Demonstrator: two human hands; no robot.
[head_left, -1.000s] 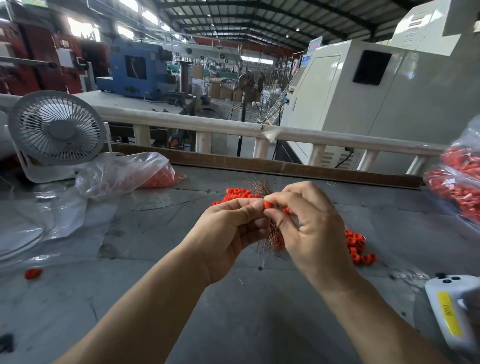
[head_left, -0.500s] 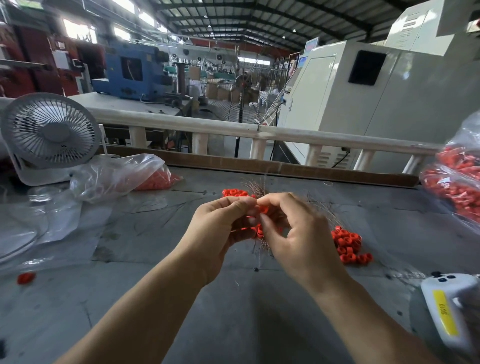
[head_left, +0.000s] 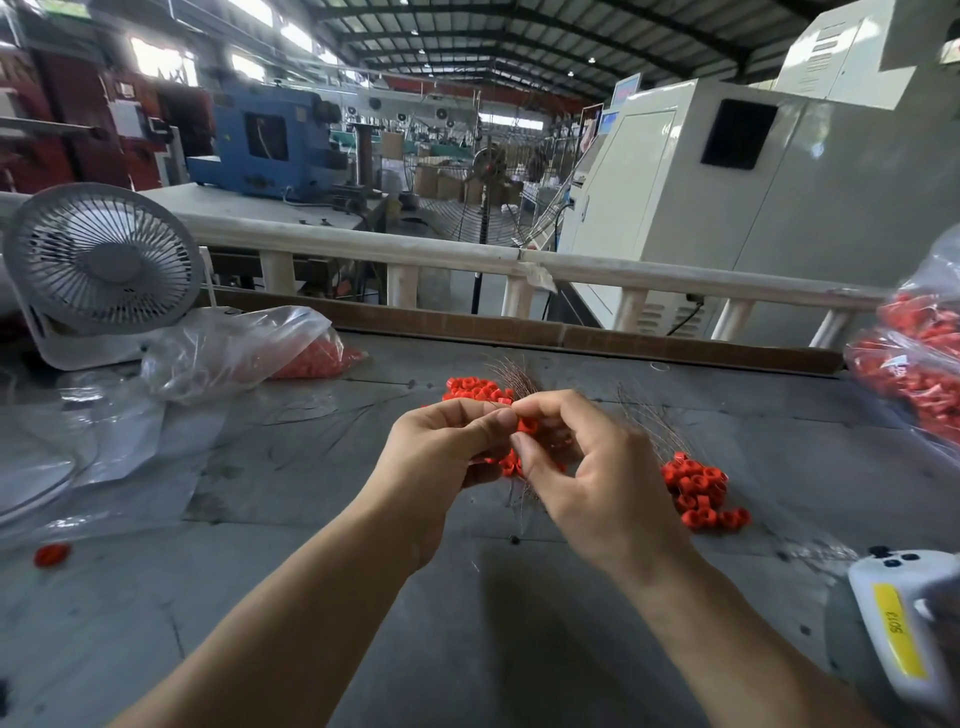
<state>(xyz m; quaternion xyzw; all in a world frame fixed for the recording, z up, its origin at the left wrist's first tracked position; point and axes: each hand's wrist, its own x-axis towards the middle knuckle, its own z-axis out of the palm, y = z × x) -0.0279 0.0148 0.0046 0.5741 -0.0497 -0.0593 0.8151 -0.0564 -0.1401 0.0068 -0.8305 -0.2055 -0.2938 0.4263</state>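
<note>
Over the grey table (head_left: 467, 623) my left hand (head_left: 441, 457) grips a bundle of thin wires (head_left: 514, 376) strung with red rings; the wire tips fan out above my fingers. My right hand (head_left: 587, 467) pinches one small red ring (head_left: 528, 425) at the wires, fingertip to fingertip with the left. More threaded rings (head_left: 509, 462) hang between my palms. A loose pile of red rings (head_left: 475, 389) lies behind my hands, and a second pile (head_left: 698, 491) with wires lies to the right.
A white desk fan (head_left: 101, 265) stands at the back left beside a clear bag of red rings (head_left: 249, 348). Another full bag (head_left: 919, 364) hangs at the right edge. A white device with a yellow label (head_left: 904, 629) lies at the near right. One stray ring (head_left: 52, 554) lies left.
Both hands have dropped slightly and my right fingers have shifted along the wires, now pinching a ring near the top of the bundle. The piles have not moved.
</note>
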